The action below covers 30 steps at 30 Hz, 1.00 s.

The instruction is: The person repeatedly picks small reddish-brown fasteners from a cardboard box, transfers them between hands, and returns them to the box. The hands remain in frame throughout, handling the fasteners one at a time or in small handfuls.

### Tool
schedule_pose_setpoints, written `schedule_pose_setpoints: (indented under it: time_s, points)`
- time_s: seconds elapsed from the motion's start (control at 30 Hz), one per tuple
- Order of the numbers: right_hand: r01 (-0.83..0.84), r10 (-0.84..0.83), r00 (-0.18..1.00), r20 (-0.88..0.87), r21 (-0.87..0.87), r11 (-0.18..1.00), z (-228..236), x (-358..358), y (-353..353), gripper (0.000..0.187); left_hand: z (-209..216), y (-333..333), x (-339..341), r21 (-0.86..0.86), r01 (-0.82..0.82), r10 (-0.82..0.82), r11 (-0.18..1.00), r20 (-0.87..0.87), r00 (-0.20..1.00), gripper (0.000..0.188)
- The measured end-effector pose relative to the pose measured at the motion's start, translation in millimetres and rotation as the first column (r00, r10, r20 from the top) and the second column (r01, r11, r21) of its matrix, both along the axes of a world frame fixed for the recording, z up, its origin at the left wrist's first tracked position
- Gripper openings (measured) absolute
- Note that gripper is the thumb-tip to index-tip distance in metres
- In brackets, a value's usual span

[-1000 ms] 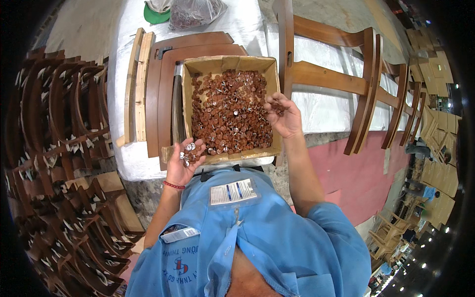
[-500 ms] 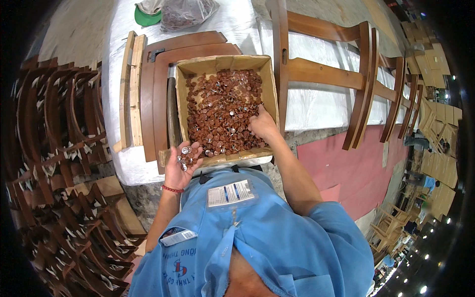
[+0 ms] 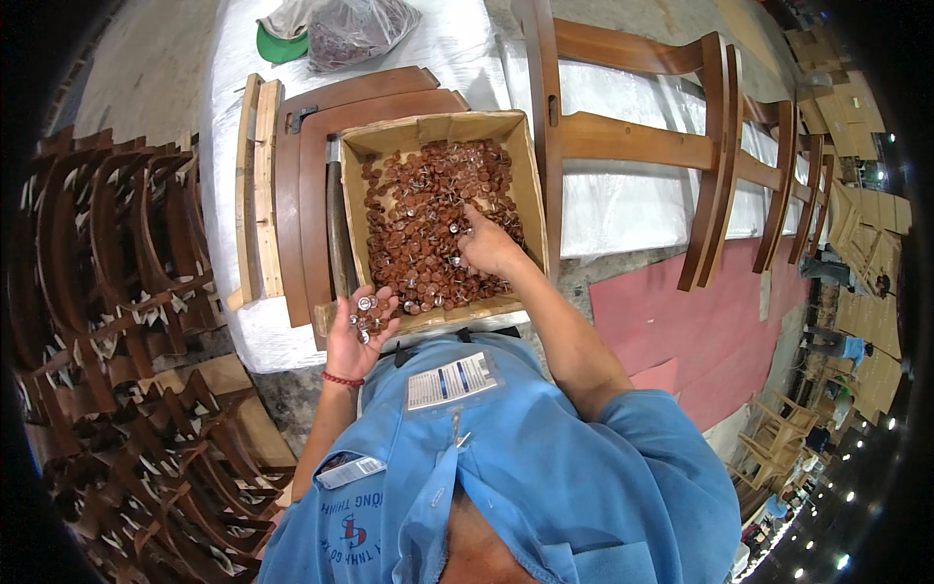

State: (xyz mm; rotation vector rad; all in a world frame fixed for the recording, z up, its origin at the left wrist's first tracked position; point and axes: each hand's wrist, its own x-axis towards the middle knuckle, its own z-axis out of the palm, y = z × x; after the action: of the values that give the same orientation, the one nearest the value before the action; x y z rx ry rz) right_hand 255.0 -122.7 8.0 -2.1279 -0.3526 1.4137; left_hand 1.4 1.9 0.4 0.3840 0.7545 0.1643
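Observation:
A cardboard box with raised walls holds a heap of brown round nail-on furniture glides, each with a thin metal nail. My right hand is inside the box at the heap's right half. Its index finger stretches onto the glides while the other fingers curl. Nothing shows gripped in it. Outside the box's near left corner, my left hand is turned palm up with fingers curled, cupping several glides, some with their metal undersides showing.
Brown wooden panels and pale wood strips lie left of the box on a plastic-wrapped surface. Chair frames line the right. Curved brown parts stack at far left. A plastic bag and green-brimmed cap lie behind.
My right hand has moved left from the box's right wall toward the middle of the heap. My left hand stays nearly in place, still cupping the glides.

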Motion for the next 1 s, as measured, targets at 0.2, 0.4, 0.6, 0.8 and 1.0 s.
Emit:
schedule_pose_setpoints:
  time_s: [0.2,0.4,0.6,0.8,1.0]
  points:
    - [0.054,-0.052,0.999,0.017,-0.108,0.993,15.3,-6.3,-20.3,0.076,0.2,0.2,-0.1,0.004,-0.001,0.001,1.0,0.007,1.0,0.05]
    - [0.102,-0.095,0.994,0.049,-0.163,0.981,12.0,-10.7,-33.5,0.079,-0.6,0.3,0.0,0.003,0.005,-0.005,1.0,0.006,1.0,0.05]
    - [0.07,-0.071,0.994,-0.081,-0.02,0.997,10.6,-9.7,-16.8,0.076,0.6,-0.6,0.5,0.016,0.005,-0.005,1.0,-0.025,1.0,0.05]
    - [-0.123,0.126,0.982,-0.143,0.03,0.992,14.4,-12.0,-17.5,0.072,1.2,-0.7,1.1,-0.008,-0.015,0.015,1.0,-0.019,1.0,0.048]
    - [0.067,-0.071,0.996,-0.052,-0.073,0.995,4.0,16.3,-23.9,0.074,0.6,-1.2,0.1,0.007,-0.008,0.008,1.0,-0.02,1.0,0.048]
